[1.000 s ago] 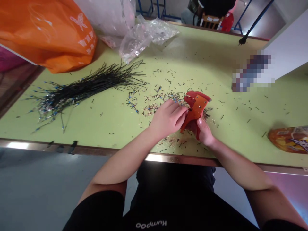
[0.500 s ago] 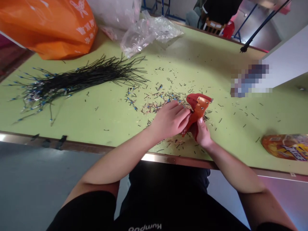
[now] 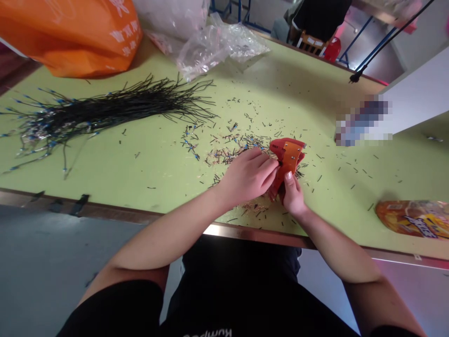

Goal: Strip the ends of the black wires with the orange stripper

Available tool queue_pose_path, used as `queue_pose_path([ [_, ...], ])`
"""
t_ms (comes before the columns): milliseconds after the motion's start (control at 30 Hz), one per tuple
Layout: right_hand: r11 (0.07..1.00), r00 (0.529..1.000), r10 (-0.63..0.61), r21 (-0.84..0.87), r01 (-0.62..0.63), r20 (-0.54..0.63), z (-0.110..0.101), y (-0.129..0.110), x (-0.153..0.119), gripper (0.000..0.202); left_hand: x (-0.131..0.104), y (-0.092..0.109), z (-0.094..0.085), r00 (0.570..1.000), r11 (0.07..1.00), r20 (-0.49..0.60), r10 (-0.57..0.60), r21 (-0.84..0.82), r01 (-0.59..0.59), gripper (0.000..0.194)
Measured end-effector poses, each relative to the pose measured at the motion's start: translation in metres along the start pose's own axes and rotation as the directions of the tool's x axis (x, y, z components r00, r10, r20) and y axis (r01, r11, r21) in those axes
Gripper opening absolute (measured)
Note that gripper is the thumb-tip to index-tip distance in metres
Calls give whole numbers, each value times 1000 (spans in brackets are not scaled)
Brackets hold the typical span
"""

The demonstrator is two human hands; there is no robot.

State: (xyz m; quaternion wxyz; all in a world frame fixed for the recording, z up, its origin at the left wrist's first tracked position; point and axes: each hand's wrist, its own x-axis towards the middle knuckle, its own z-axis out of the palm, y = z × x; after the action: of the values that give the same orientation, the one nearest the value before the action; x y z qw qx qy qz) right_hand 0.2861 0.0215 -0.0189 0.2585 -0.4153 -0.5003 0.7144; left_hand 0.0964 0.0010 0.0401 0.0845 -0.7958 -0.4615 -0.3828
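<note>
My right hand (image 3: 293, 194) is wrapped round the handles of a red and orange wire stripper (image 3: 289, 157), its thumb lying along the near side. The tool is tilted, with its head pointing away from me. My left hand (image 3: 249, 174) is closed in a pinch right at the stripper's jaw side. A small dark tip shows by its fingertips, but what they hold is mostly hidden. Under and around both hands lie cut scraps (image 3: 224, 157) of black insulation, copper strands and blue-ended bits. Left of them rests a long bundle of black wires (image 3: 115, 110), many with blue ends.
An orange bag (image 3: 94, 42) and clear plastic bags (image 3: 210, 49) stand along the back left of the green table (image 3: 115, 173). To the right lies a snack packet (image 3: 410, 217). A white panel (image 3: 417, 89) and a hanging plug (image 3: 358, 75) are at the back right. A person (image 3: 319, 18) sits beyond.
The stripper has turned slightly more upright and moved a little to the left, with the right hand on it. The left hand stays at its jaw. The whole view has shifted slightly.
</note>
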Motion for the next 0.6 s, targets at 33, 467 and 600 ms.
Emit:
queue_pose_path([
  [33, 997, 995, -68, -23, 67, -76, 2, -2, 0, 67, 0, 0, 0, 1000, 1000, 10, -10, -7, 10, 25],
  [467, 981, 974, -76, 193, 35, 212, -5, -46, -7, 81, -3, -27, -7, 962, 937, 93, -259, -216, 273, 24],
  [600, 966, 960, -52, 257, -21, 274, -13, -42, -5, 82, -5, -28, -7, 947, 905, 127, -295, -280, 320, 24],
])
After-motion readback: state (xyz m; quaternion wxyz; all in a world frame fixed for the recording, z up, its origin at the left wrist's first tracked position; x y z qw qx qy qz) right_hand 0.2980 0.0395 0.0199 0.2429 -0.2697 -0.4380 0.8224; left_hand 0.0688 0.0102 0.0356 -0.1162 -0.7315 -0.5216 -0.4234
